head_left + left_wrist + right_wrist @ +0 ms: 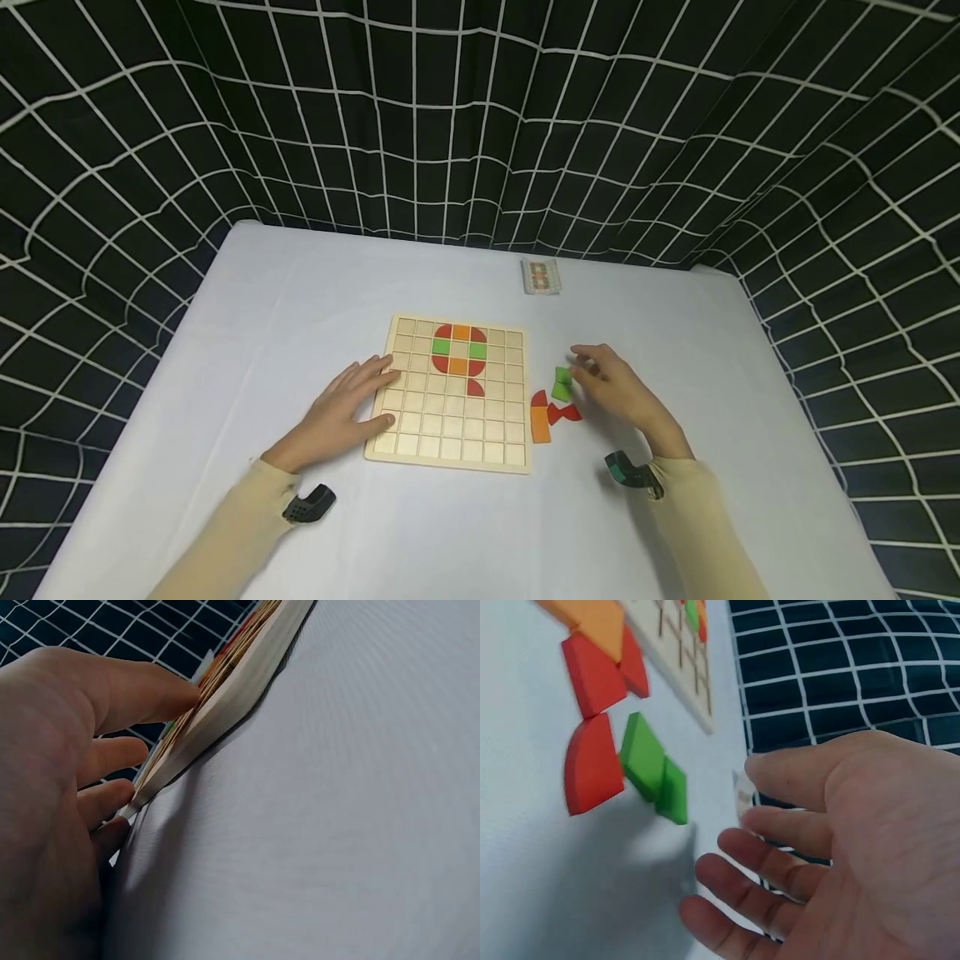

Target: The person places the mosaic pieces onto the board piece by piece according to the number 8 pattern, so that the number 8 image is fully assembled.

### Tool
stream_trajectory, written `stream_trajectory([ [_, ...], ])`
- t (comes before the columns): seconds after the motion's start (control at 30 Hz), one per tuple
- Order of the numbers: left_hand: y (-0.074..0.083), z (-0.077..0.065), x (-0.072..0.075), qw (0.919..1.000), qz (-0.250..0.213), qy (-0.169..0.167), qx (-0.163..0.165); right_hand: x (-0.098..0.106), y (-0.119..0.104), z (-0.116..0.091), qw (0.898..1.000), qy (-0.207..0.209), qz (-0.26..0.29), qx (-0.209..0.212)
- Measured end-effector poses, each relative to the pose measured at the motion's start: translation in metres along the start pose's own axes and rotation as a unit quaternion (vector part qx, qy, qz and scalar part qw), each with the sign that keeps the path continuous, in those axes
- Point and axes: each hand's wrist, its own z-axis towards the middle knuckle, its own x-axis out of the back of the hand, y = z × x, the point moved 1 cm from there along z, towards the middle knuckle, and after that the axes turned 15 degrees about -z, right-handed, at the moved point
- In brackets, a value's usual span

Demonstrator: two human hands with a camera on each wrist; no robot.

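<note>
A wooden grid board lies on the white table. Set in its upper cells is a ring of red, orange and green tiles, with one red quarter-round tile below it. My left hand rests on the board's left edge with its fingers extended; the left wrist view has the fingertips at the board's rim. Just right of two green square tiles, my right hand hovers with fingers loosely bent. Nothing shows between those fingers in the right wrist view, where red quarter-round tiles lie beside the green ones.
Close to the board's right edge lie orange tiles and more red quarter-rounds. A small stack of pattern cards sits behind the board. Black curtain with a white grid surrounds the table's far side and flanks.
</note>
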Motion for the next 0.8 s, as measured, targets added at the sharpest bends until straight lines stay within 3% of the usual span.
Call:
stream_trajectory([
  [0.2, -0.002, 0.001, 0.001, 1.0, -0.005, 0.004, 0.003, -0.012, 0.003, 0.008, 0.999, -0.034, -0.005, -0.015],
  [0.8, -0.001, 0.001, -0.001, 0.9998, -0.014, 0.013, 0.009, -0.014, 0.0, 0.007, 0.999, -0.017, -0.028, -0.022],
])
